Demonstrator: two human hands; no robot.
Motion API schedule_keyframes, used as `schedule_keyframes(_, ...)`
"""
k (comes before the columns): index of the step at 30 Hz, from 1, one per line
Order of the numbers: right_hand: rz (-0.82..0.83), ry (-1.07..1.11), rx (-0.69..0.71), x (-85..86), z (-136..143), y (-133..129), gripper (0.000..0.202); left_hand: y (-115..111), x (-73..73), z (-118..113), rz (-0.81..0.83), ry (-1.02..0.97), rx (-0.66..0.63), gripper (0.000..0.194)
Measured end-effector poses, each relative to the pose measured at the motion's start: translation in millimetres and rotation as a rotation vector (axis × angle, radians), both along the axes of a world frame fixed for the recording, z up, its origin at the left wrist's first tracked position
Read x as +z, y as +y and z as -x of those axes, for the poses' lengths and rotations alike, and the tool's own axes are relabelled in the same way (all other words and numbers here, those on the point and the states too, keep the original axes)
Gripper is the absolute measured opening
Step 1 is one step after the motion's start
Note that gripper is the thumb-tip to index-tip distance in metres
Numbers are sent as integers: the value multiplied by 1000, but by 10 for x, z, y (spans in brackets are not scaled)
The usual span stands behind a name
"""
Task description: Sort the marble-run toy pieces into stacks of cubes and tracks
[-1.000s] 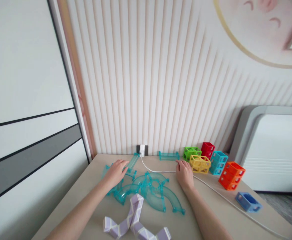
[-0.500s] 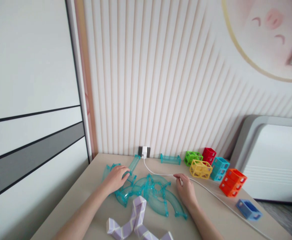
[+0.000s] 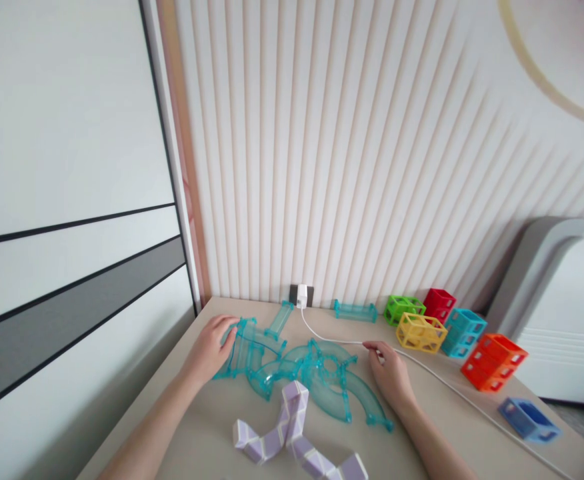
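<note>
My left hand point(image 3: 211, 348) is at the left end of a group of translucent teal track pieces point(image 3: 246, 357). Its thumb and fingers are closed on the edge of a straight piece there, and the palm side is hidden. My right hand point(image 3: 391, 375) rests on the tabletop with its fingers curled. A white cable point(image 3: 335, 341) runs up to those fingertips and comes out again behind the hand; whether the fingers grip it is hidden. Between the hands, curved teal track pieces point(image 3: 329, 387) lie overlapping. Nearer to me is a lilac-and-white twisting snake puzzle point(image 3: 292, 417), bent into angles.
Along the wall lie two straight teal pieces point(image 3: 356, 311) point(image 3: 279, 320) and a charger point(image 3: 302, 295) in a socket. Open-frame blocks in green point(image 3: 403, 309), yellow point(image 3: 421, 333), red point(image 3: 439, 305), turquoise point(image 3: 463, 332), orange point(image 3: 495, 362) and blue point(image 3: 529, 419) stand on the right.
My left hand has shifted left across the teal pieces, uncovering more of them. My right hand stays beside the cable. The whole view has swung slightly left.
</note>
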State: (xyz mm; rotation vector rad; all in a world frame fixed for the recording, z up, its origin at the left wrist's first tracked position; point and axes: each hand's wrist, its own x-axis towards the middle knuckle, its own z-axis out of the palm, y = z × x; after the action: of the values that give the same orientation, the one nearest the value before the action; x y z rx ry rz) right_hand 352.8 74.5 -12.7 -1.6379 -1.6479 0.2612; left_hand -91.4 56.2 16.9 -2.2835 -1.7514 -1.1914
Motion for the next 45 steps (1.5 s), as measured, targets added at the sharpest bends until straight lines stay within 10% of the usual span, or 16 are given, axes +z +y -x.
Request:
schedule_keyframes(13,20,30,1,4,-22,-8,31,29,-296,109,344,155,267,43)
schedule_keyframes(25,41,33,2,51,25,-39,31,36,-278,117,265,134,272,41)
schedule_keyframes(32,34,-3,87,124,65,-89,30,-122,-16,-178,-80,95,4,33)
schedule_keyframes(38,-7,-19,177,159,101,-144,30,-283,55,-477,-5,249,-251,31)
schedule_keyframes(45,-9,-15,174,160,93,-130,31,-306,51,-439,99,286,-265,31)
